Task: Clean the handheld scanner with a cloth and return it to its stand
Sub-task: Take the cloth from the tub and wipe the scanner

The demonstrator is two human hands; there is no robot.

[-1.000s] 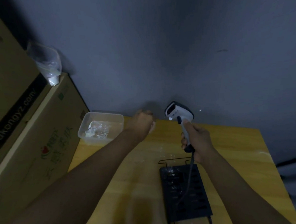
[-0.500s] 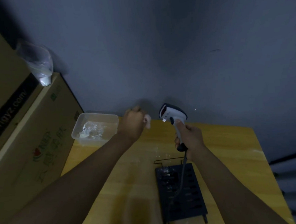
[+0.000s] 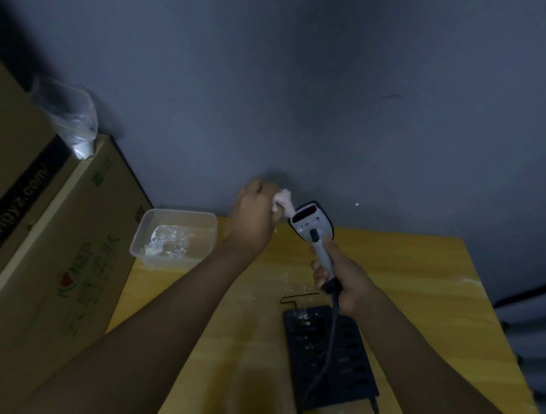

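The handheld scanner was held upright above the far part of the yellow tabletop, its grey handle gripped by the right hand with the fingers wrapped and pressed together around it. The scanner's head was tilted toward the left, its window side facing the left hand. A small pale cloth was bunched in the left hand, whose fingers were curled closed on it; the protruding end of the cloth was pressed against the upper left edge of the scanner's head. A dark cable was seen hanging from the base of the handle down across a black perforated stand lying flat on the tabletop near the person. A clear plastic container with whitish contents was set at the far left corner, beside stacked cardboard boxes, on which a clear plastic bag was resting.
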